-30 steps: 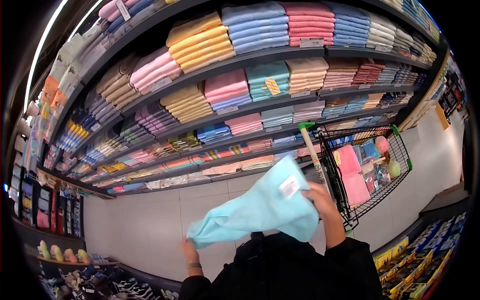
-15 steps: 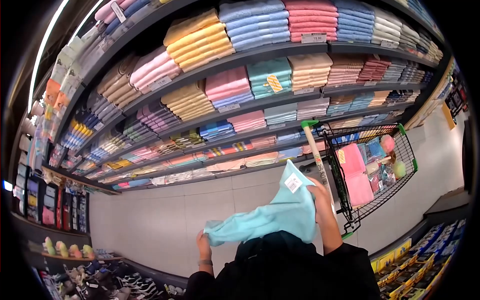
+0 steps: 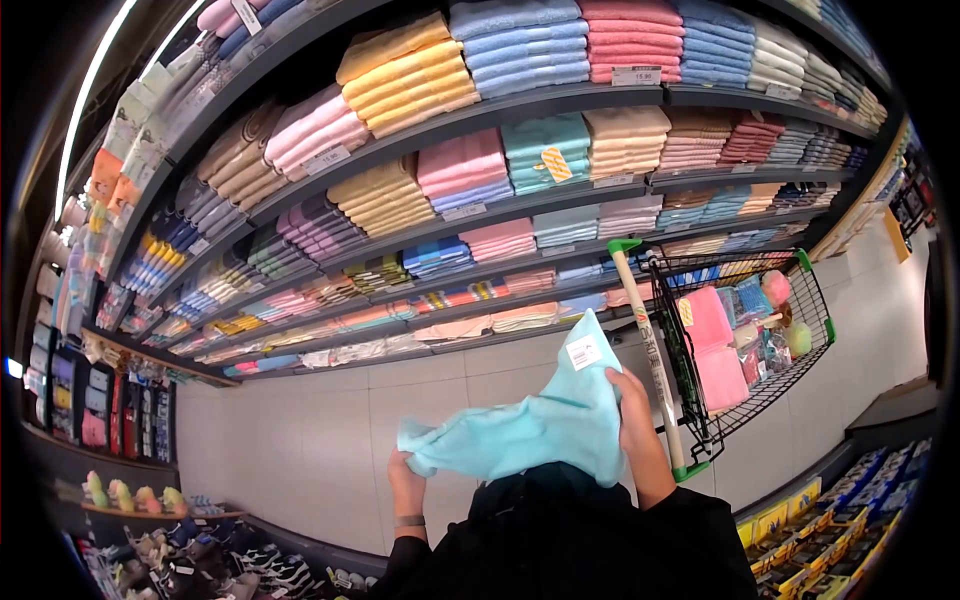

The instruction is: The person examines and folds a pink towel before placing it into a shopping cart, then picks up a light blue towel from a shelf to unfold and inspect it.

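A light turquoise towel (image 3: 520,430) stretches between my two hands in front of my body, partly unfolded and drooping in the middle. My left hand (image 3: 405,480) grips its left end, with a band on the wrist. At the upper right, my right hand (image 3: 638,415) is closed on the towel's edge, just below a white barcode tag (image 3: 582,352). Folds of cloth hide some fingertips. Right of my right hand stands a shopping cart (image 3: 690,385) with a pale handle and green corners. Inside it lie pink folded textiles (image 3: 715,345) and several small packaged items.
Dark shelves (image 3: 560,102) of folded towels in many colours curve across the front. A teal towel stack (image 3: 545,140) sits on the second tier. Grey tiled floor (image 3: 290,430) lies below. Slippers (image 3: 200,565) are at lower left, and yellow-edged racks (image 3: 800,520) at lower right.
The left hand has lifted slightly and moved a little left with its end of the towel. The right hand and the tagged corner have shifted slightly, the tag tilting less.
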The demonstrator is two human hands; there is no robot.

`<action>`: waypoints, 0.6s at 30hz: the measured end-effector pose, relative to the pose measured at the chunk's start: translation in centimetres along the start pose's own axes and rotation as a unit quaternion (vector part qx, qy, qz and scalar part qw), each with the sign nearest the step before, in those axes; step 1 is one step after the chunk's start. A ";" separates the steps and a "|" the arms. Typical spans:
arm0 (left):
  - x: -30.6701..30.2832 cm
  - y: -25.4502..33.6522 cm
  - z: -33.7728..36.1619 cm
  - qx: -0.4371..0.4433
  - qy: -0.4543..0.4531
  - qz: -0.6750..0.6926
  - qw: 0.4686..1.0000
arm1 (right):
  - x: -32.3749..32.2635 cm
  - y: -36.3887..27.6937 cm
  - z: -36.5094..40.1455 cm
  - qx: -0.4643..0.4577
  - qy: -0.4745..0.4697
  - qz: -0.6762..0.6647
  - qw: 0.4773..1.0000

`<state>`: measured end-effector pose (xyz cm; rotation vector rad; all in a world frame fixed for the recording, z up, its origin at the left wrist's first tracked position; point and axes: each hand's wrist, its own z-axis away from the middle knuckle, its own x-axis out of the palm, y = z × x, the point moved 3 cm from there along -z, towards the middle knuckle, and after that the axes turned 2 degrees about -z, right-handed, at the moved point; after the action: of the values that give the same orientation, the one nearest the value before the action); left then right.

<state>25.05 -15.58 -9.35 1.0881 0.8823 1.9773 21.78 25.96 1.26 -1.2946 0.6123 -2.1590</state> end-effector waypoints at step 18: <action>3.2 4.6 1.3 -0.064 -0.095 -0.221 0.969 | 1.8 1.3 0.9 0.091 -0.067 -0.094 0.989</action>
<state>23.76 -14.99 -3.78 0.8970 0.8013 1.5130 22.21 23.77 2.03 -1.4304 0.2397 -2.1952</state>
